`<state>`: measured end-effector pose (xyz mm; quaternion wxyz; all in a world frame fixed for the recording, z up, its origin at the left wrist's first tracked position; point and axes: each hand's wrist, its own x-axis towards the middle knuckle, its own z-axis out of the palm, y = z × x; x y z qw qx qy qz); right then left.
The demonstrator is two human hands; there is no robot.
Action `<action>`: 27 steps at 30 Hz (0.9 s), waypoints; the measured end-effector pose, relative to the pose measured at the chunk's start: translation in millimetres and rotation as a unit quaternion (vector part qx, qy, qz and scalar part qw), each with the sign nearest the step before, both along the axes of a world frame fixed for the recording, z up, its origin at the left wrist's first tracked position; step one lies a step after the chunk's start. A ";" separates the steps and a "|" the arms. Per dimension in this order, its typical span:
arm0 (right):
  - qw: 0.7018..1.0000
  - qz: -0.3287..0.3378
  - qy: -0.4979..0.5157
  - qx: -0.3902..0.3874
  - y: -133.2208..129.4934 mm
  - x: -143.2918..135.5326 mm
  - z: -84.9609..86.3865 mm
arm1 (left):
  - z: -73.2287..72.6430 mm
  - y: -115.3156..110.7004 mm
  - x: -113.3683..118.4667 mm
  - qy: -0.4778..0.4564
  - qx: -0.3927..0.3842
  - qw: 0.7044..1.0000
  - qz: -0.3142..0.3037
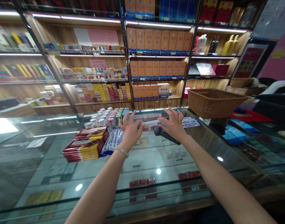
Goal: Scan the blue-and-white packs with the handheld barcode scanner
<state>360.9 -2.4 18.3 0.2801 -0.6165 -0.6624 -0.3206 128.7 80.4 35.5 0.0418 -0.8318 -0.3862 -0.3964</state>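
Note:
Both my hands are above the glass counter, pinching a slim whitish packet point(151, 122) by its two ends; its print is too blurred to read. Thumb and index finger of my left hand point(130, 127) close on its left end, the other fingers raised. My right hand point(172, 124) grips the right end the same way. Below my right hand a black microphone point(167, 135) lies on the glass. Left of my left hand are a row of blue-and-white packets point(112, 140) and stacked red-and-yellow packs point(86, 144). Small clear and coloured containers point(109, 115) stand behind them.
A wicker basket point(214, 102) stands on the counter to the right. More blue-and-white packets point(191, 122) lie left of it. The glass counter point(144, 168) has boxed goods under its top. Shelves with orange boxes point(156, 70) line the wall behind.

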 end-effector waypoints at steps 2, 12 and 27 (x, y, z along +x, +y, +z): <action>1.000 -0.002 0.002 0.005 -0.4 -0.9 0.7 | -0.1 -1.6 -0.9 -0.006 0.016 1.000 0.007; 1.000 -0.001 -0.003 0.031 -1.7 -6.5 -0.3 | -7.1 -3.6 -1.0 0.030 0.152 0.988 0.010; 0.992 -0.065 0.064 -0.091 -2.1 -21.1 6.1 | -1.9 -0.3 -7.8 0.006 0.116 0.993 0.019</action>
